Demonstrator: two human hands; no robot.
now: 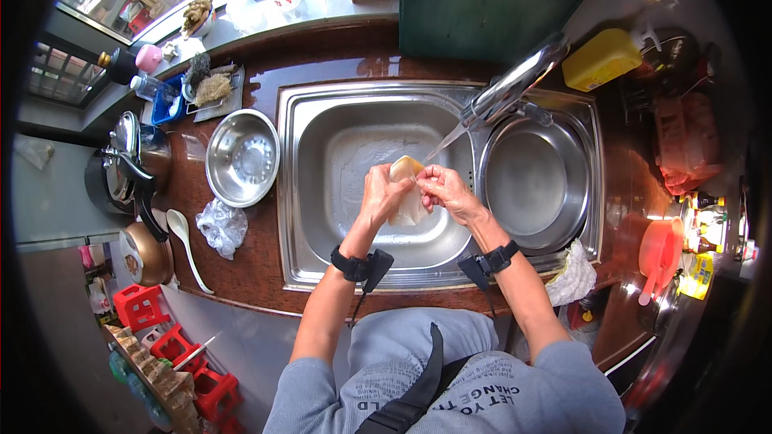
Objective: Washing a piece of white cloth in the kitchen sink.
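Over the left basin of a stainless steel sink [319, 193], both hands hold a pale, yellowish, flat piece [407, 184]; whether it is food or a wet sheet, I cannot tell. My left hand [383, 190] grips its left side, thumb on top. My right hand [445, 190] pinches its right edge with the fingertips. A thin stream of water runs from the chrome faucet [506, 81] and reaches down just above the piece. Some water lies on the basin floor.
A large steel bowl [525, 178] fills the right basin. Left of the sink are a smaller steel bowl [242, 158], a crumpled plastic bag [222, 227], a white ladle [184, 235] and a pressure cooker [123, 163]. A white cloth [573, 277] hangs at the front right edge.
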